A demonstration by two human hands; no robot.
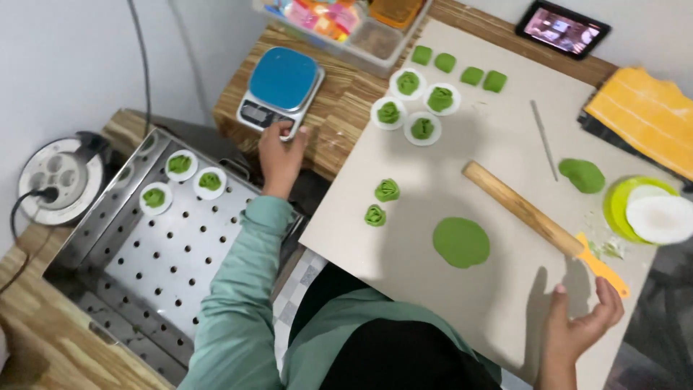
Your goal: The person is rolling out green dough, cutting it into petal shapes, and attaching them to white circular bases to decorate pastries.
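A small dark tablet (562, 29) lies at the far edge of the tabletop (339, 108), near its right corner, tilted, its screen lit with a pinkish, busy picture. A kitchen scale (281, 90) with a blue square plate and grey body stands near the tabletop's left edge; its narrow dark display (256, 114) faces the near side, and the left hand (280, 155) rests its fingers (289, 133) on the front edge, just beside the display. A clear plastic box (346, 29) of bright pink, yellow and orange packets sits at the far edge, between scale and tablet.
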